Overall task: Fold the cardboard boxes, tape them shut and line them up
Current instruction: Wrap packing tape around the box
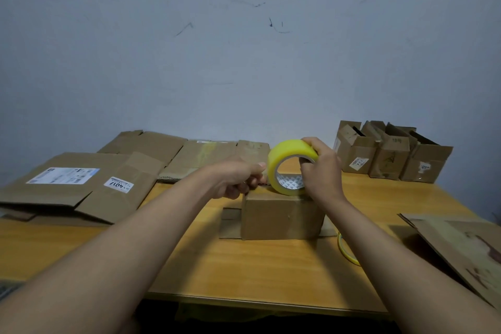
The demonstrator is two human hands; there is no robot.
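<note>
Across the left of the wooden tabletop lie flattened brown cardboard boxes with white labels, and just right of them the left hand pinches what looks like the free tape end at the top left edge of the small folded brown cardboard box in the middle. Over that box the right hand grips the yellow roll of packing tape; far right stands a row of three folded cardboard boxes.
</note>
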